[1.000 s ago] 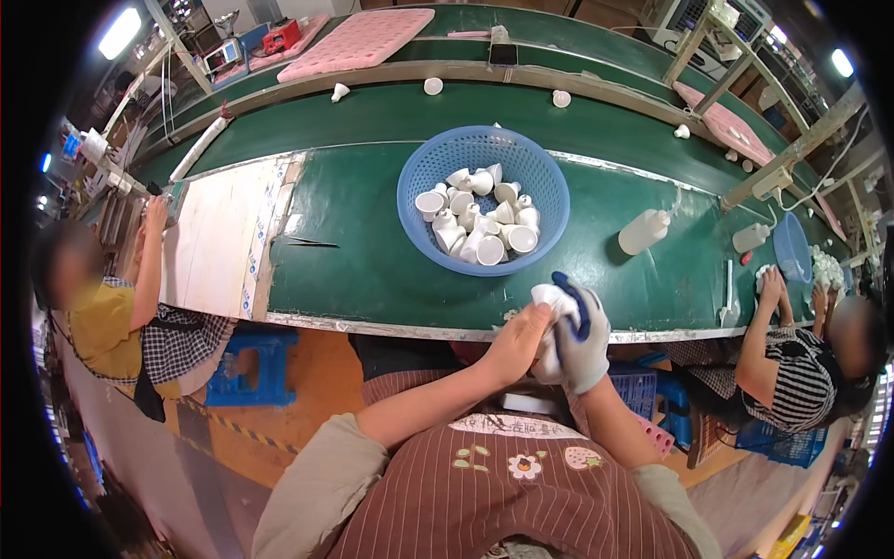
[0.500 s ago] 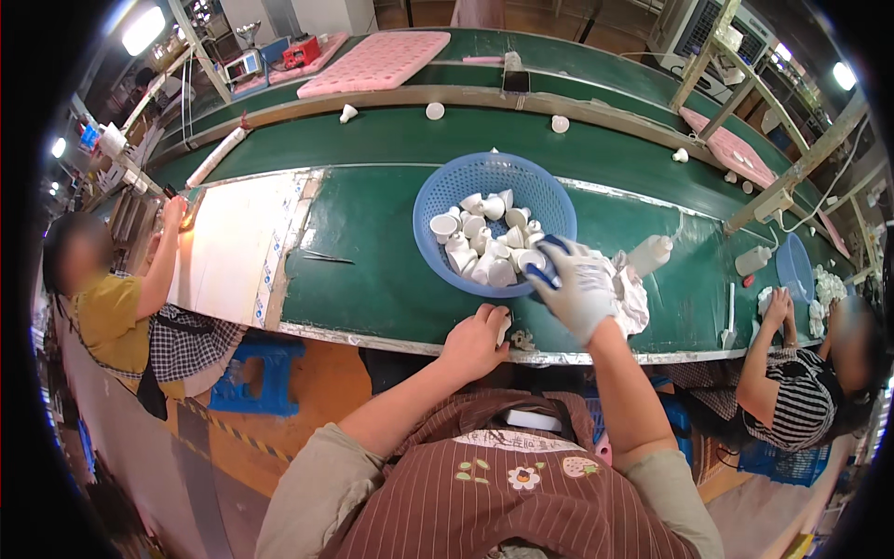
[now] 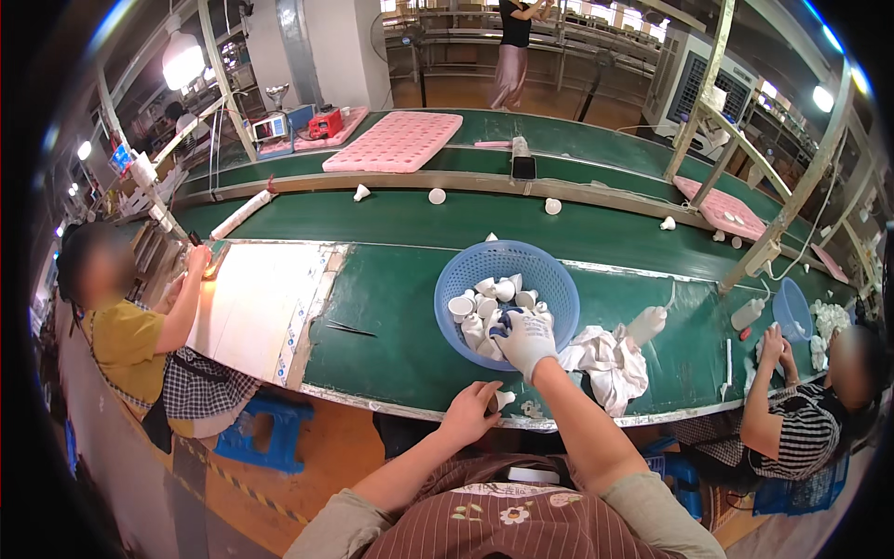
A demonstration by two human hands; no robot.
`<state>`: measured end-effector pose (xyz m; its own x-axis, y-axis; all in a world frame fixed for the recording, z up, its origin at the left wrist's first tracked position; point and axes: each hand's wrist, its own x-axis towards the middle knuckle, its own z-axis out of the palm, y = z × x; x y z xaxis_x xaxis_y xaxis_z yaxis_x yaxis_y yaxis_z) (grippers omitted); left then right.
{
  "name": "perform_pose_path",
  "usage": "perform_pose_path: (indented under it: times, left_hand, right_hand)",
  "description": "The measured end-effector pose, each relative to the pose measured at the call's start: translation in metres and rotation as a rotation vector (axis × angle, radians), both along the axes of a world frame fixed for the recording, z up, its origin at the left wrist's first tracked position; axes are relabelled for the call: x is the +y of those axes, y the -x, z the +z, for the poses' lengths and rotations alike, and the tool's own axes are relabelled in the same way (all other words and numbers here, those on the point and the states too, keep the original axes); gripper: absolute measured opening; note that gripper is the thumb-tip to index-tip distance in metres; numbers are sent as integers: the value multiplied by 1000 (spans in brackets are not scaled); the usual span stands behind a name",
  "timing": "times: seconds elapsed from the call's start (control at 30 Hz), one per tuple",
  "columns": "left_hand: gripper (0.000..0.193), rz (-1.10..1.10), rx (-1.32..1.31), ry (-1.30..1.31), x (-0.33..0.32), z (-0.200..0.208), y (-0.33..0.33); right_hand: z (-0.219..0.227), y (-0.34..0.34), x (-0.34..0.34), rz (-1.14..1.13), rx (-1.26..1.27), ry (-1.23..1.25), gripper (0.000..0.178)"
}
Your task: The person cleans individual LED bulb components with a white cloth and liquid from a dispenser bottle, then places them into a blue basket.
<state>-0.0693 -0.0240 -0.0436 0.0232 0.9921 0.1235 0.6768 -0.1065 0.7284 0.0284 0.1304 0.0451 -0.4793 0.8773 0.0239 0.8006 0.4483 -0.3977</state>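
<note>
My bare left hand (image 3: 470, 412) is at the table's front edge, its fingers wrapped round a white lamp bulb (image 3: 505, 399) whose end sticks out on the right. My right hand (image 3: 527, 343), in a white glove with blue-coated fingers, reaches into a blue perforated plastic basket (image 3: 559, 279). Its fingers are curled down over the heap of white lamp bulbs (image 3: 463, 306) there. What they grip, if anything, is hidden by the glove. The bulbs have wide round faces and narrow necks, and they lie jumbled.
A crumpled white cloth (image 3: 605, 368) and a clear bottle (image 3: 648, 324) are right of the basket; tweezers (image 3: 351, 329) lie to its left. Loose bulbs (image 3: 437, 196) stand along the green belt (image 3: 391, 219). Co-workers sit at a white board (image 3: 256, 298) on the left and on the right.
My right hand has moved from the basket's right rim into the basket among the bulbs. The view has tilted up, so the table appears lower. My left hand still holds its bulb.
</note>
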Motion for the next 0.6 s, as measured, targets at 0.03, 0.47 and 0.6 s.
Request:
perform_pose_path:
  times: [0.03, 0.47, 0.6]
  left_hand:
    - [56, -3, -2, 0, 0, 0, 1]
    - [53, 62, -406, 289, -8, 29, -27]
    - [49, 33, -440, 311, -6, 32, -39]
  right_hand:
    - [-1, -7, -4, -15, 124, -80, 29]
    - [1, -112, -99, 138, -42, -200, 29]
    - [-11, -114, -104, 119, 235, -7, 43]
